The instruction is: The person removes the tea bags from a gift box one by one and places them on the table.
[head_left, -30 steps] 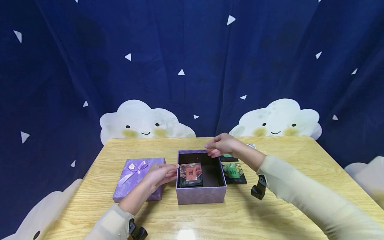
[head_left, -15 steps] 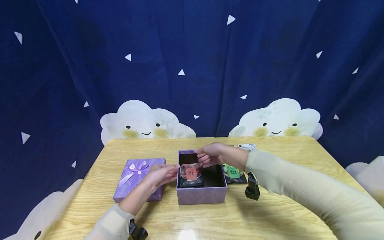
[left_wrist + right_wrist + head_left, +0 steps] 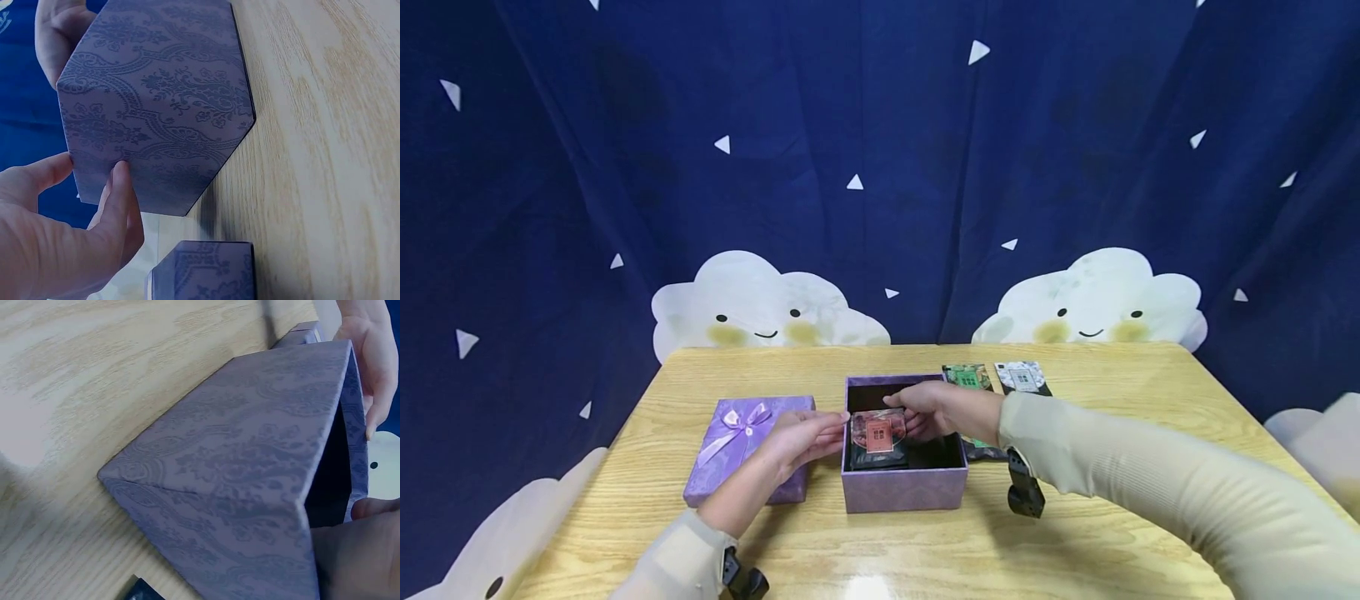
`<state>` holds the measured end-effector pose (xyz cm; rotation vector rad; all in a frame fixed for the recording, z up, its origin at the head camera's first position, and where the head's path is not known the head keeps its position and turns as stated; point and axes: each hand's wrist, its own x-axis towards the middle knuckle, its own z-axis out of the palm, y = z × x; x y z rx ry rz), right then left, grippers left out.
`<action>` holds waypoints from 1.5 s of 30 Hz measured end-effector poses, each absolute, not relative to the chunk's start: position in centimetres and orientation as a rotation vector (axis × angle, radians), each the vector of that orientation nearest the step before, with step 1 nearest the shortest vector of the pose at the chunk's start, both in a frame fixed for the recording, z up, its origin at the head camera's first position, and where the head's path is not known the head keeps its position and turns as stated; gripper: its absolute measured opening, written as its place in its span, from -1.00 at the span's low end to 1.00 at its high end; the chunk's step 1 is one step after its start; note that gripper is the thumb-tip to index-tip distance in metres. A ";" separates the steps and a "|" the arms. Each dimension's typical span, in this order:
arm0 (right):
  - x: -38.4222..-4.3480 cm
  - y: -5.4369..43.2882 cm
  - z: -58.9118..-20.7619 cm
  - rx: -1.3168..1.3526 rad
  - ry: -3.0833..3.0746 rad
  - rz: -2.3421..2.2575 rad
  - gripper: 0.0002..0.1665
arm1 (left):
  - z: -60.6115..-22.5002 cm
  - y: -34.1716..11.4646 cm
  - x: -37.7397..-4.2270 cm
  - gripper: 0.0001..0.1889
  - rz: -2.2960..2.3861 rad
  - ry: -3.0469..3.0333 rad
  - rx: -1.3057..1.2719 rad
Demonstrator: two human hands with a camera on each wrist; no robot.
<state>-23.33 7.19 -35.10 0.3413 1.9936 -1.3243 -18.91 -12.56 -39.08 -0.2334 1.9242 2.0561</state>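
An uncovered purple patterned gift box (image 3: pixel 902 490) stands mid-table, with a dark inside. In its left half lies a black packet with a red label (image 3: pixel 878 437); whether others lie beneath it is hidden. My left hand (image 3: pixel 801 437) touches the box's left wall, its thumb at the rim and its fingertips against the outer side, as the left wrist view (image 3: pixel 69 244) shows. My right hand (image 3: pixel 928 408) reaches into the box over the right wall. Its fingers are beside the packet's right edge, the thumb near the top edge. In the right wrist view its fingertips are hidden inside the box.
Left of the box lies its purple lid (image 3: pixel 745 442) with a ribbon bow. On the right lie a green-labelled packet (image 3: pixel 967 377) and a white packet (image 3: pixel 1022 377) at the back. Another packet (image 3: pixel 985 452) shows partly under my right wrist.
My right hand has moved left and down, from the box's back right corner to the packet inside. The packets on the right are less covered. My left hand has stayed at the box wall.
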 end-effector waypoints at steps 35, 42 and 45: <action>-23.2 6.7 -35.6 0.393 1.981 -1.367 -0.49 | -39.5 -12.7 -19.0 -0.58 2.056 1.939 -0.223; -23.6 6.7 -35.0 0.396 1.955 -1.369 -0.64 | -39.4 -12.6 -19.0 -0.57 2.072 1.921 -0.233; -23.7 6.6 -34.9 0.376 1.956 -1.362 -0.67 | -39.3 -12.6 -19.0 -0.56 2.075 1.914 -0.222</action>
